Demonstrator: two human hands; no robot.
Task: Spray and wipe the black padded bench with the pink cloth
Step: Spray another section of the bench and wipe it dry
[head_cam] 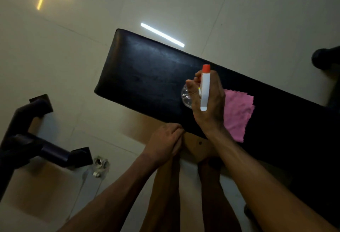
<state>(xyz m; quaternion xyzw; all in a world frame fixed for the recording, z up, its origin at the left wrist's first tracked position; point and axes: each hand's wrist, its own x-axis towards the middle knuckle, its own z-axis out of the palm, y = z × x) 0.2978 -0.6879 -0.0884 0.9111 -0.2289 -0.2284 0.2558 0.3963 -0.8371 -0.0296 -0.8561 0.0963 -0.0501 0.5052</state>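
The black padded bench (147,69) runs from the upper middle to the lower right. My right hand (211,102) hovers over its near half, shut on a spray bottle (205,88) with a white head and an orange nozzle pointing away from me; its clear body shows below my fingers. A pink cloth (237,114) lies flat on the bench just right of that hand, partly hidden by my wrist. My left hand (165,139) rests curled at the bench's near edge, against my leg, holding nothing I can see.
Pale tiled floor (73,47) surrounds the bench, with reflected light strips on it. A black metal frame (36,139) with feet stands at the lower left, small metal hardware (100,163) beside it. A dark rounded object (325,58) sits at the right edge.
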